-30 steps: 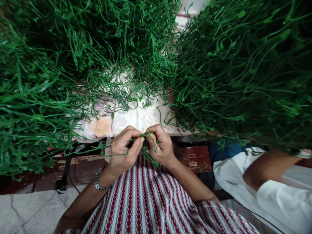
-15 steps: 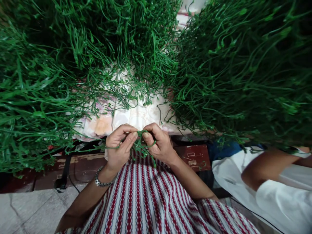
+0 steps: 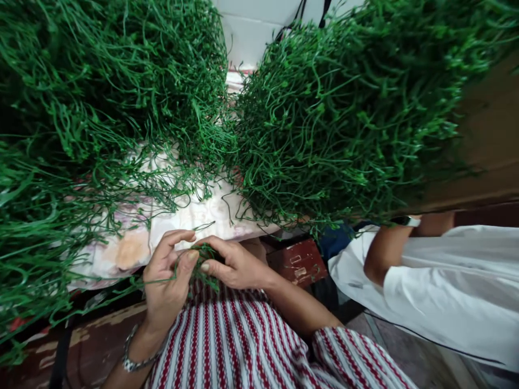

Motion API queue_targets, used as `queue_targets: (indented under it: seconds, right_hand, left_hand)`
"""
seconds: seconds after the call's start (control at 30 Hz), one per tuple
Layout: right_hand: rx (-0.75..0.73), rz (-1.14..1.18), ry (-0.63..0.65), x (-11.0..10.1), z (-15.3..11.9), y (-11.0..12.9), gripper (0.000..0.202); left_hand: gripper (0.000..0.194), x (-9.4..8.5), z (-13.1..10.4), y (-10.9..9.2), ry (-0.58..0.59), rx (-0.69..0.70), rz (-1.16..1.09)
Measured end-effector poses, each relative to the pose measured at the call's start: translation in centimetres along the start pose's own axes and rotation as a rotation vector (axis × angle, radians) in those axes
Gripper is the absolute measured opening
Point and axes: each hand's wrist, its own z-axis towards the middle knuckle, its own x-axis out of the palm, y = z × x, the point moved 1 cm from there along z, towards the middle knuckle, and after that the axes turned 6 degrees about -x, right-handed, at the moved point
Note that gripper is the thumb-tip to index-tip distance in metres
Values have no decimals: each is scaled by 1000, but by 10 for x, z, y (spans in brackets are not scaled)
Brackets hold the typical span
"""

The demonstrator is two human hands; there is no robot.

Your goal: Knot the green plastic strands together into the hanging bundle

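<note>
My left hand (image 3: 168, 278) is closed on thin green plant stems, its thumb bent in towards the fingers. A long stem trails out from it to the left. Just beside it, my right hand (image 3: 235, 263) pinches a small tuft of green stems (image 3: 210, 254) between thumb and fingers. The fingertips of both hands nearly meet at this tuft, above the striped cloth on my lap. Beyond my hands lies a pale patterned sheet (image 3: 219, 208) with loose stems scattered on it. My palms hide part of what I hold.
Large heaps of the same green stems rise at left (image 3: 133, 70) and right (image 3: 332, 124). A red-brown wooden bench (image 3: 298, 262) shows under the sheet's edge. On the right sits another person in white clothing (image 3: 441, 292), with a brown panel (image 3: 490, 129) above.
The view has swung to the right, so everything sits further left. My right hand has shifted from an upright pinch to lying flatter, with its fingers reaching over towards my left thumb.
</note>
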Motion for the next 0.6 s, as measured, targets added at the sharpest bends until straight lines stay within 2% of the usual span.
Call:
queue_targets:
  seconds: [0.1,0.2,0.27,0.33,0.43,0.5,0.6]
  right_hand:
    - [9,-156,-29,-24,-10,21,21]
    - [-25,-389,-128,-65,-24,55,18]
    - [-36,-608,-271,-98,-35,82,17]
    - [-45,-866,-476,-133,-46,108,19]
    - [48,-1298,-737,-184,-59,139,29]
    - [150,-1531,-850,-214,-64,150,37]
    - [235,-1731,-935,-249,-63,160,42]
  left_hand:
    - [26,-5,0,-4,-10,-54,-65]
    - [20,-9,2,-6,33,-120,-61]
    - [19,-10,4,-4,75,-155,-48]
    - [21,-9,7,0,91,-165,-61]
    - [26,-4,15,7,122,-169,-74]
    - [29,1,19,8,151,-162,-54]
    - [32,8,22,6,172,-144,-40]
